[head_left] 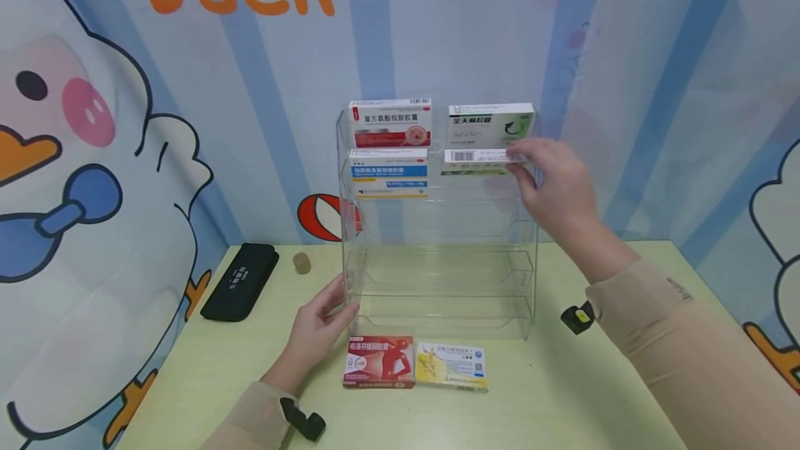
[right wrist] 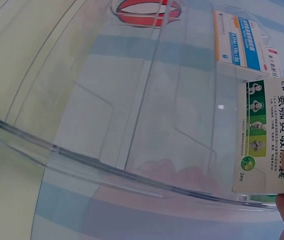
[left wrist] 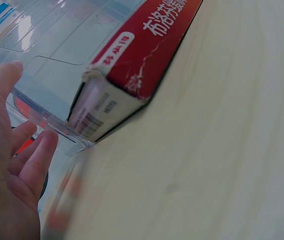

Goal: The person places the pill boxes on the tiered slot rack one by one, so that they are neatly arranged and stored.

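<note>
A clear tiered display rack (head_left: 437, 307) stands on the table. My left hand (head_left: 319, 328) holds its lower left side, thumb and fingers on either side of the edge; the left wrist view shows the hand (left wrist: 17, 145) there too. My right hand (head_left: 559, 182) pinches the right end of a white-and-green medicine box (head_left: 475, 157) at the second tier. Its front shows in the right wrist view, where the box (right wrist: 266, 135) has small pictures and dark lettering. Above it sits another green-and-white box (head_left: 490, 123). A red-banded box (head_left: 390, 123) and a blue-striped box (head_left: 389, 173) occupy the left column.
In front of the rack lie a red medicine box (head_left: 378, 361) and a yellow-and-white one (head_left: 451, 367), side by side. A black case (head_left: 240, 282) and a small brown cylinder (head_left: 301, 263) are on the table's left. A printed curtain (head_left: 300, 89) hangs behind.
</note>
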### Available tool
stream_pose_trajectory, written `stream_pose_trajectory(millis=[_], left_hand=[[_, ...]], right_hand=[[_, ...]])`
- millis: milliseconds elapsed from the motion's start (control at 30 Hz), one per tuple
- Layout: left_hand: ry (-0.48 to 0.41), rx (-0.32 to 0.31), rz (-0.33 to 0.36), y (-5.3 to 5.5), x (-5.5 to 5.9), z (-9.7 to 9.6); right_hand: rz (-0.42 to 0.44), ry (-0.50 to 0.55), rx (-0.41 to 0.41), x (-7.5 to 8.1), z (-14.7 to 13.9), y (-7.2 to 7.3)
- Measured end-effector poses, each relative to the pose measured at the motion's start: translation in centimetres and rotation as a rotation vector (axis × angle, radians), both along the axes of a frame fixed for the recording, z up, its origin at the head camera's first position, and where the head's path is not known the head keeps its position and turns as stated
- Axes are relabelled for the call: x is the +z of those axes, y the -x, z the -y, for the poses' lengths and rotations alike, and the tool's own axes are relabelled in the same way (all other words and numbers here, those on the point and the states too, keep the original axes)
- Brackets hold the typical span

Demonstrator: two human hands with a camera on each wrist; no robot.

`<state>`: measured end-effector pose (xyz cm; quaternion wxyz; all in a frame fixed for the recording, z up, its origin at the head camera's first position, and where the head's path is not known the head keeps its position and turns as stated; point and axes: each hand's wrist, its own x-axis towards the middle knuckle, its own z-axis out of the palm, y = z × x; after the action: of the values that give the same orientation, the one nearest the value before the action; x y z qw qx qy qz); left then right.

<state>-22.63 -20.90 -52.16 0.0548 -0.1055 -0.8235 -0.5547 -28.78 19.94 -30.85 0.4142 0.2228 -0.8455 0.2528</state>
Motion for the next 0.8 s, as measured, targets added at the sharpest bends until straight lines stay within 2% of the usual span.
stream_pose_trajectory(millis=[433,800], left_hand=[[-0.005,-0.001,-0.007,0.08,-0.01,0.08],[-0.015,-0.005,-0.010,-0.01,-0.03,0.15]], right_hand=[[0.000,-0.050,-0.060,-0.42,0.27,0.10],[0.011,-0.112,-0.065,-0.75,0.65,-0.30]])
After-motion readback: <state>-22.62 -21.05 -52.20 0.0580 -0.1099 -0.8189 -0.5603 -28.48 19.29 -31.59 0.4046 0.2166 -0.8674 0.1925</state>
